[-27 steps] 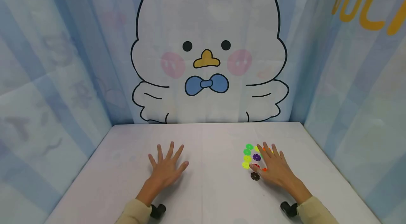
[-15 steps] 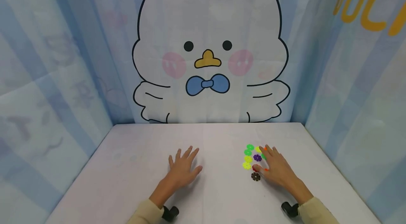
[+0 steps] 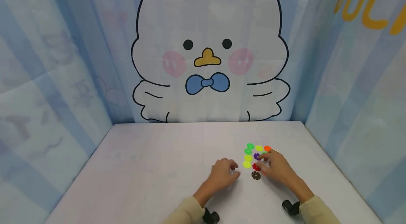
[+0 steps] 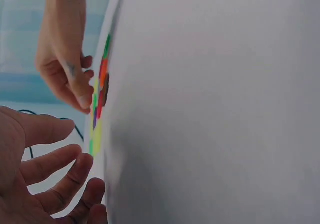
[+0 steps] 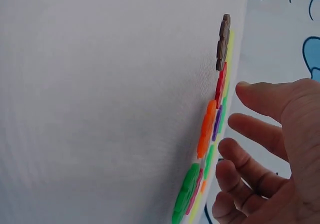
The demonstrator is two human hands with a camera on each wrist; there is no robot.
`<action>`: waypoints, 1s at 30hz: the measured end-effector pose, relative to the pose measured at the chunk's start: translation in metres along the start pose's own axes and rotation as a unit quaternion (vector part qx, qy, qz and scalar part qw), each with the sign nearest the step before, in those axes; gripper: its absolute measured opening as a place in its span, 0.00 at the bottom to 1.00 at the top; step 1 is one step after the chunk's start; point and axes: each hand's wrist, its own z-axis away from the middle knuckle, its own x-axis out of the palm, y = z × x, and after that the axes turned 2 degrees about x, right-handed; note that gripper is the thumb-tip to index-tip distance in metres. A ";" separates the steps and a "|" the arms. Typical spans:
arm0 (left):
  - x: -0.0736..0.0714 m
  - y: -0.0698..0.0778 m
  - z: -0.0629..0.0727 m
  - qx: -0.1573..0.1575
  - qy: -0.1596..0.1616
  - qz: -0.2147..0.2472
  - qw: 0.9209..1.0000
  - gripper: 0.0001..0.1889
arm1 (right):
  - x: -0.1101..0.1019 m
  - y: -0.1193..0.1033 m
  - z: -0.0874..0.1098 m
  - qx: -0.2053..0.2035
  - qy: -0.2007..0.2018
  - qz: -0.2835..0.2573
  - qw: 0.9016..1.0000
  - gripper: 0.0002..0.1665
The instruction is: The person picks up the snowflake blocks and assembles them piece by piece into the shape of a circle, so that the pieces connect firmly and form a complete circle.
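Note:
Several flat, flower-shaped plastic discs lie in a cluster at the right of the table in the head view. Among them are a brown disc [image 3: 256, 175] at the near side, a red disc [image 3: 255, 167], a purple disc [image 3: 256, 156], a yellow disc [image 3: 247, 164] and a green disc [image 3: 250, 145]. My right hand [image 3: 280, 169] hovers over the right part of the cluster, thumb and forefinger apart near the red and purple discs, holding nothing. Beneath it, the right wrist view shows an orange disc [image 5: 206, 130]. Left of the cluster, my left hand [image 3: 223, 174] is loosely bent with nothing held.
The white table [image 3: 142, 167] is bordered at the back and sides by hanging blue-and-white curtains [image 3: 358, 111]; the back one carries a chick drawing. A black wrist camera [image 3: 210, 216] sits under the left sleeve, another [image 3: 290, 207] under the right.
My left hand has moved right across the table toward the discs, and its spread fingers have bent. My right hand stays over the cluster; its fingers have drawn in.

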 end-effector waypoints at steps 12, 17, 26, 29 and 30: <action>0.039 0.030 -0.029 -0.036 -0.012 0.039 0.999 0.12 | 0.002 0.008 -0.004 -0.013 -0.034 -0.029 0.999 0.15; 0.049 0.034 -0.032 -0.038 0.015 -0.010 0.999 0.14 | 0.002 0.010 -0.004 -0.009 -0.040 -0.031 0.999 0.15; 0.058 0.038 -0.030 -0.019 0.045 -0.065 0.997 0.11 | -0.001 0.010 -0.002 -0.008 -0.062 -0.029 0.998 0.17; 0.056 0.038 -0.029 -0.003 0.053 -0.082 0.995 0.09 | 0.000 0.009 -0.003 -0.006 -0.063 -0.034 0.997 0.16; 0.056 0.038 -0.029 -0.001 0.053 -0.084 0.995 0.09 | 0.000 0.009 -0.004 -0.004 -0.063 -0.037 0.997 0.15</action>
